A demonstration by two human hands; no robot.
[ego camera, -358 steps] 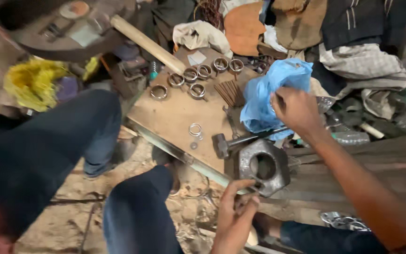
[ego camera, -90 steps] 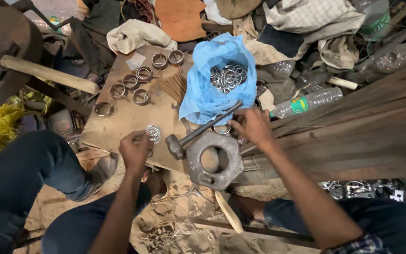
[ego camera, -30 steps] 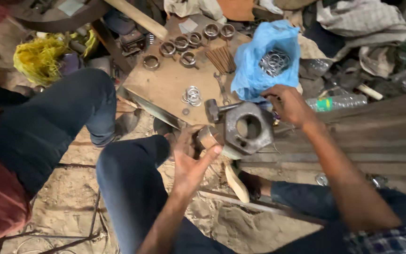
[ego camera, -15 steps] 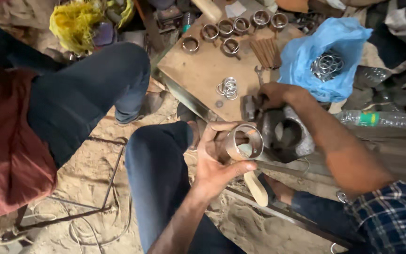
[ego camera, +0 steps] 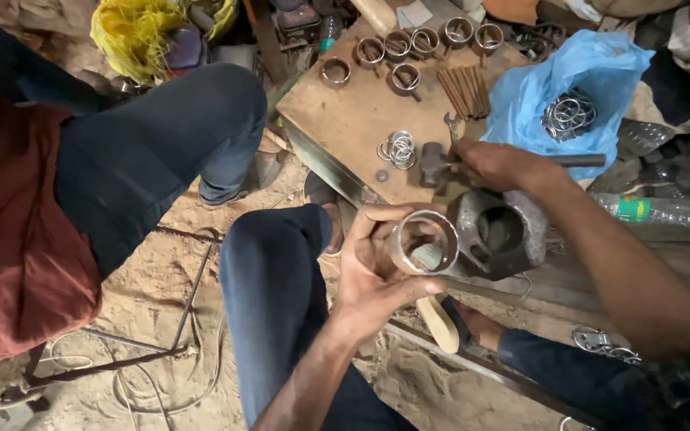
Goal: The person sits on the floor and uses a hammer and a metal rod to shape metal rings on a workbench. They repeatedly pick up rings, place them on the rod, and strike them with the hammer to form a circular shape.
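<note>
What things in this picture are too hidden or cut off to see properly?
Head view only:
- Dark metal hammer: the right hand covers the middle of its handle.
- Shiny short metal sleeve: the left hand wraps its far side.
- Loose wire rings: the crumpled blue plastic bag hides most of them.
- Clear plastic bottle: its cap end is hidden under clutter near the right edge.

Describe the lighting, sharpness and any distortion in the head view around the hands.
Head view: soft, even light with no hard shadows; the metal ring in the left hand is sharp and shows a faint sheen. The right hand on the hammer is also crisp. The wide lens stretches the right forearm near the frame's lower right corner; the blue bag is bright but not blown out.
</note>
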